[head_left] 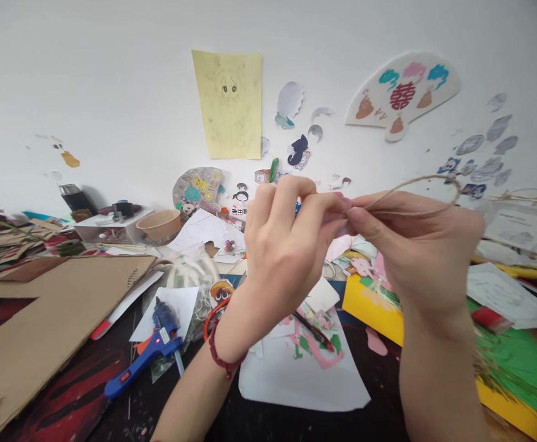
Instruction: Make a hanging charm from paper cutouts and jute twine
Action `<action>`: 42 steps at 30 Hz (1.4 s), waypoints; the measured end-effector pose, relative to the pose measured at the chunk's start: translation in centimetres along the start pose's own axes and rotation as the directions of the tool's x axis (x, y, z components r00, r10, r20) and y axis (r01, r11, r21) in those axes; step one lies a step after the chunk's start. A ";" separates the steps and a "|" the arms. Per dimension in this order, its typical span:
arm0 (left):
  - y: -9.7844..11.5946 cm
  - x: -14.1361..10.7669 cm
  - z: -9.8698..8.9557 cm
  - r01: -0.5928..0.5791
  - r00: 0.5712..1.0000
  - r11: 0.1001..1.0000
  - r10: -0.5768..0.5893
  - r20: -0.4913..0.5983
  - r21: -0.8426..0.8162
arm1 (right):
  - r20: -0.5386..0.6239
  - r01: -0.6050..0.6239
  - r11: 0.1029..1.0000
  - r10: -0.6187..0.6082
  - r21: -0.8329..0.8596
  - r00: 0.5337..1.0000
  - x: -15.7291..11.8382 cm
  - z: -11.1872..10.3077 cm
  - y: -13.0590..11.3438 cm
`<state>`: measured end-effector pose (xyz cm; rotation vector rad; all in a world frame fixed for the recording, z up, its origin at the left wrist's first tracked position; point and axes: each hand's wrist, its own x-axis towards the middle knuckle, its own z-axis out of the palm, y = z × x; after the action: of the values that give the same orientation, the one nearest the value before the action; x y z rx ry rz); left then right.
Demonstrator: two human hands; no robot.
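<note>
Both hands are raised over the table, their fingertips meeting just right of the middle of the view. My left hand (286, 245), with a red bracelet (222, 356) at its wrist, is closed on a small pink piece (343, 201), mostly hidden by the fingers. My right hand (427, 252) pinches a thin brown twine (410, 182) beside the pink piece; the twine loops out to the right over the hand. Under the hands lies a white sheet (305, 387) with pink and green paper scraps and a dark pen (313, 330).
A blue glue gun (151, 350) rests at the left, near large brown cardboard (61, 331). A paper bowl (159, 226) stands behind. Yellow sheets (372, 307) and green paper (521, 365) lie at the right. A yellow drawing (231, 116) and a fan (404, 95) hang on the wall.
</note>
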<state>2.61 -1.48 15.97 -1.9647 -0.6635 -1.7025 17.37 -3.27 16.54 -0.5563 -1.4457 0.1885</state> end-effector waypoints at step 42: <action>-0.9 0.4 -1.3 -0.010 0.986 0.990 0.034 0.164 -0.142 | 0.245 0.109 0.934 -0.024 -0.339 0.969 0.0 -2.4 -0.9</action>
<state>1.10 -1.60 16.59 -2.2219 -0.5904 -1.6244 19.55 -4.65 16.89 -0.7940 -1.7450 -0.0639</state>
